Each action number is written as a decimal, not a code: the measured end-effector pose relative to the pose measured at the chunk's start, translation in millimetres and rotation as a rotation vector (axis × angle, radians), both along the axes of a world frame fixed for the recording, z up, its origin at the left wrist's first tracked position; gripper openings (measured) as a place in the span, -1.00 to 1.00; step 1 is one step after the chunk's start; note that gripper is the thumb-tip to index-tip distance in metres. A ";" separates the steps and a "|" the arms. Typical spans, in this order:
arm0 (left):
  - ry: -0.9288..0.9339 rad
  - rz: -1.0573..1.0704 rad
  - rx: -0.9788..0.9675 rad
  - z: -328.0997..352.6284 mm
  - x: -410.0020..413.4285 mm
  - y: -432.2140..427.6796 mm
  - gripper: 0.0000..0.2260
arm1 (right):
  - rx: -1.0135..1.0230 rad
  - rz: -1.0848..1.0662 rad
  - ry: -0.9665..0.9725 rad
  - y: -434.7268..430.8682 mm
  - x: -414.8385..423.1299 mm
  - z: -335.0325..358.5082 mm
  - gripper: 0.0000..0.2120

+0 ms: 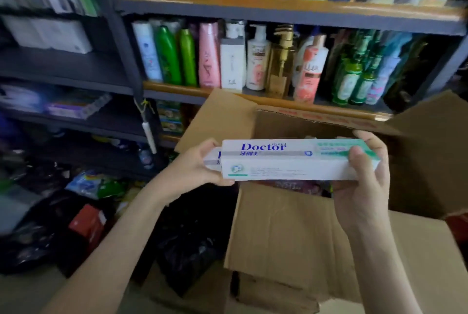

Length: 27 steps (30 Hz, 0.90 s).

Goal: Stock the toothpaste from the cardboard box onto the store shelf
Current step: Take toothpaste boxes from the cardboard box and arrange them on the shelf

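Left hand (202,165) and right hand (366,171) each clasp an end of the Doctor toothpaste cartons (278,161), seemingly two pressed together, held level above the open cardboard box (278,227), probably squared up for the shelf (174,88).

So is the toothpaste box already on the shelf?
No, left hand and right hand hold the toothpaste box above the open cardboard box.

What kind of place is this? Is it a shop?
Probably a small shop, or its stockroom. The shelves are packed with rows of shampoo bottles, an open cardboard box stands in front of them, and the left hand and right hand hold a new toothpaste box.
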<state>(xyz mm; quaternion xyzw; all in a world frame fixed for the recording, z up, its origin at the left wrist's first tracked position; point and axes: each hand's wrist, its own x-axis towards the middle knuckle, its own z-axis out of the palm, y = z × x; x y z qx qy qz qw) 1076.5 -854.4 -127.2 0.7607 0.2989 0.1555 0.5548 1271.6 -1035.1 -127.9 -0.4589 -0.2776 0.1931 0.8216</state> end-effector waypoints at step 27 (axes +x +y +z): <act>-0.049 0.422 -0.162 -19.0 -410.4 195.0 -0.71 | -0.359 0.549 0.117 321.2 -363.1 -51.5 -0.82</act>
